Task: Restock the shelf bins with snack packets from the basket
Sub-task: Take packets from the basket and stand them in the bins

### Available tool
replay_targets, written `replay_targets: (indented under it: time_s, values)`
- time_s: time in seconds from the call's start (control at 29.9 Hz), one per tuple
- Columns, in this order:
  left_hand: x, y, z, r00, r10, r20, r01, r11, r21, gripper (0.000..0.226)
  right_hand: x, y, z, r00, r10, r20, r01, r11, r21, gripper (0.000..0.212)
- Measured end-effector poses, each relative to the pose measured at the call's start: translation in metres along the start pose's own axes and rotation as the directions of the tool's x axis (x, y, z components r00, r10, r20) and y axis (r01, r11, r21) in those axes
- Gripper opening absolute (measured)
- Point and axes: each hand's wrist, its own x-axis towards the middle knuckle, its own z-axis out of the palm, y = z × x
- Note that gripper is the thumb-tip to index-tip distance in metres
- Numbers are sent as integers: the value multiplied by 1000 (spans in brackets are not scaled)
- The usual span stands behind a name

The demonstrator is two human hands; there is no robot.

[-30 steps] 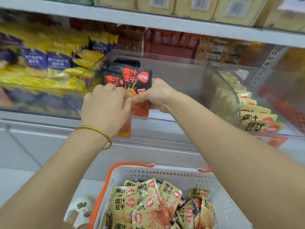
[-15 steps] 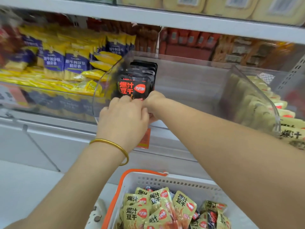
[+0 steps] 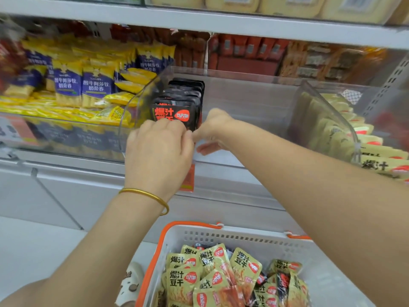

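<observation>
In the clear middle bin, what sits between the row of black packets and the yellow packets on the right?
Head view: bare bin floor, then a clear divider wall, between the black packets and yellow packets.

Left hand (image 3: 158, 151) covers the lower half of the front black packet (image 3: 174, 114); fingertips hidden, grip unclear. Right hand (image 3: 213, 131) fingers tucked behind the left hand. Basket (image 3: 243, 237) cut off by the bottom edge. Far red packets (image 3: 247, 54) blurred, print unreadable.
</observation>
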Motion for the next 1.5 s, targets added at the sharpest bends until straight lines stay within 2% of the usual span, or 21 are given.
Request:
replay_targets:
  time_s: [0.1, 0.17, 0.2, 0.27, 0.33, 0.4, 0.47, 0.53, 0.6, 0.7, 0.77, 0.83, 0.97, 1.14, 1.24, 1.3, 1.34, 1.4, 1.5]
  values:
    - [-14, 18, -13, 979, 81, -186, -86, 996, -17, 27, -49, 6, -26, 965, -216, -151, 208, 976, -66, 35]
    - [-32, 38, -19, 965, 124, -230, -153, 982, -114, 21, -100, 23, -45, 908, -353, -227, 343, 936, -85, 34]
    - [-45, 49, -18, 964, 160, -211, -198, 965, -173, 20, -126, 38, -53, 893, -387, -231, 378, 922, -83, 31]
    - [-74, 69, -7, 964, 249, -94, -265, 923, -279, 19, -168, 76, -59, 911, -374, -174, 365, 927, -83, 25]
    - [-105, 89, 13, 935, 339, 106, -294, 906, -304, 24, -185, 125, -54, 974, -222, -44, 217, 971, -98, 21]
    - [-131, 105, 39, 851, 439, 289, -359, 887, -291, 30, -178, 176, -41, 994, 23, 105, -6, 988, -152, 17]
    - [-150, 116, 61, 739, 480, 473, -394, 877, -274, 31, -155, 230, -23, 949, 256, 186, -206, 946, -250, 6]
    - [-162, 117, 81, 651, 451, 611, -378, 890, -254, 27, -129, 284, -4, 900, 400, 175, -332, 887, -321, 14]
    - [-171, 114, 97, 565, 418, 712, -371, 899, -234, 23, -115, 330, 15, 880, 441, 176, -343, 847, -405, 17]
    - [-180, 109, 111, 486, 386, 784, -399, 896, -193, 25, -109, 383, 46, 875, 426, 228, -242, 794, -557, 20]
    - [-182, 107, 114, 478, 379, 792, -399, 898, -189, 26, -111, 405, 65, 869, 421, 261, -187, 766, -615, 6]
    - [-180, 106, 115, 482, 367, 796, -362, 911, -200, 25, -113, 417, 78, 873, 411, 263, -158, 748, -645, 27]
    - [-178, 102, 116, 490, 363, 793, -305, 923, -234, 24, -113, 417, 79, 882, 368, 293, -105, 761, -640, 37]
    - [-172, 106, 115, 463, 361, 809, -233, 931, -282, 24, -106, 360, 25, 906, 226, 359, 33, 806, -591, 36]
    - [-164, 110, 110, 456, 387, 801, -113, 918, -380, 40, -114, 305, -12, 936, 72, 345, 148, 807, -571, 34]
    - [-154, 114, 101, 483, 390, 784, -16, 899, -438, 47, -127, 276, -30, 950, -34, 311, 191, 851, -489, 18]
    - [-149, 116, 96, 512, 391, 765, 32, 881, -471, 42, -133, 265, -36, 956, -76, 284, 193, 892, -410, 12]
    - [-137, 115, 83, 585, 381, 716, 93, 845, -526, 20, -143, 247, -42, 972, -136, 191, 175, 963, -203, 14]
    - [-115, 106, 57, 649, 360, 670, 205, 766, -609, 14, -157, 226, -46, 986, -161, 34, 155, 978, 137, 12]
